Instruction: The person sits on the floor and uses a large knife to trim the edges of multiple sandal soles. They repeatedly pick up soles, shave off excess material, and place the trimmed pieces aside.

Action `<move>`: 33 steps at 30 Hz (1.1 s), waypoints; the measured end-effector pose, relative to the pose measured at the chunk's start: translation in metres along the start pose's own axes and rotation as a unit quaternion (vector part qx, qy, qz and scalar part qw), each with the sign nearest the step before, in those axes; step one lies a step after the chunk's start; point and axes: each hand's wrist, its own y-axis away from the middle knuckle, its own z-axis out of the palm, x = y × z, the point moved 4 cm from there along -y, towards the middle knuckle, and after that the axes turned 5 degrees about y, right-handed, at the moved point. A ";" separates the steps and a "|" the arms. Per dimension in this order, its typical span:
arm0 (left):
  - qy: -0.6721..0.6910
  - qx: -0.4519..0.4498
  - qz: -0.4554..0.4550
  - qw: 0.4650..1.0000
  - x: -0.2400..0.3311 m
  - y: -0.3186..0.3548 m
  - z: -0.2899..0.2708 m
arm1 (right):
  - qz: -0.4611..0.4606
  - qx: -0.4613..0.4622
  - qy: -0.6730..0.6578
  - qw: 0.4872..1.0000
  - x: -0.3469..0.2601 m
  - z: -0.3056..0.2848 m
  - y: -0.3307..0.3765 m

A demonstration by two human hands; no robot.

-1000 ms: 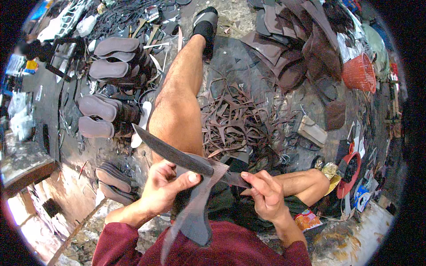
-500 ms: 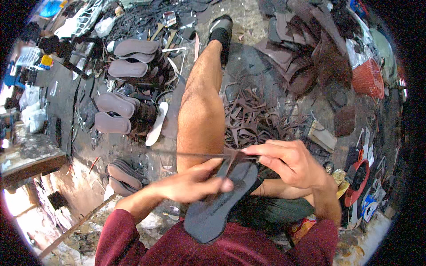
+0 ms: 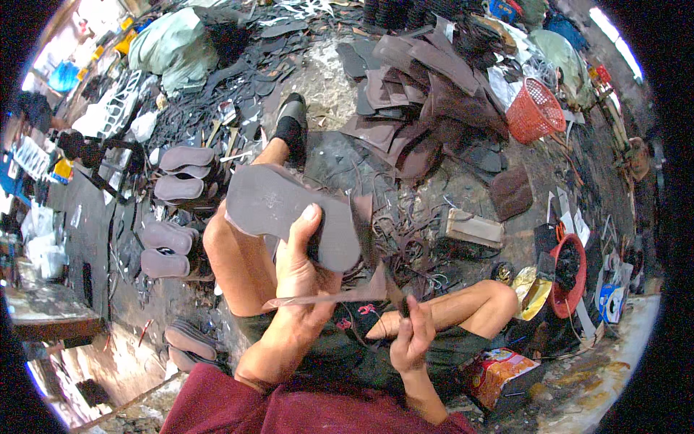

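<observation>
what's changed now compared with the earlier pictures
The sole has swung forward over the left leg, gripped in the left hand. Since the second picture, the right hand has drawn back toward the shirt, still holding a dark blade. The stacked soles and red basket stay put.

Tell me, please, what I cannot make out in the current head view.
In the head view:
Left hand: other fingertips hidden behind the grey sole.
Dark tool in the right hand: blurred, edge unclear.
Brown strip: blurred, outline unclear.
Red tub: contents too small and dark to identify.
Maroon shirt: cut off by the lower edge.
</observation>
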 end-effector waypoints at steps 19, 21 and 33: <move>-0.285 0.072 0.015 0.956 0.005 0.063 -0.093 | -0.010 -0.234 -0.034 0.972 -0.047 0.025 -0.047; -0.277 0.055 0.038 0.958 0.014 0.065 -0.102 | 0.002 -0.248 -0.077 0.966 -0.040 0.028 -0.037; -0.254 0.026 -0.023 0.967 0.019 0.062 -0.097 | 0.018 -0.221 -0.067 0.973 -0.006 0.042 -0.011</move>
